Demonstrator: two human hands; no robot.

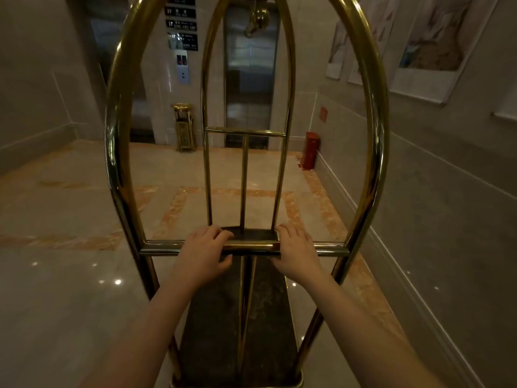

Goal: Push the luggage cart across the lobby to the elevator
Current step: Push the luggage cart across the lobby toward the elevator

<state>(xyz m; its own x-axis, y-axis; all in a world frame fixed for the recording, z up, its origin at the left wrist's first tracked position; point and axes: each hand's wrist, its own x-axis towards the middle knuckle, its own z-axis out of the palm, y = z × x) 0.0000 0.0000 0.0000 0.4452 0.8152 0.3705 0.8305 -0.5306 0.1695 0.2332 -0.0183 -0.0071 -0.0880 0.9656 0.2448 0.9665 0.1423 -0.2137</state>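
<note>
While both hands, left (203, 249) and right (297, 247), have fingers curled over the cart (376, 130) crossbar (249, 244), the elevator (249, 77) sits dead ahead across the floor, doors shut. Drift right and the frame probably clips that red box (311, 150); left, the ash bin (183, 127).

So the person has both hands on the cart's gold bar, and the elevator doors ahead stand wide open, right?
Not quite. The head view shows the elevator doors shut. Otherwise right: left hand and right hand both grip the luggage cart's gold bar.
</note>
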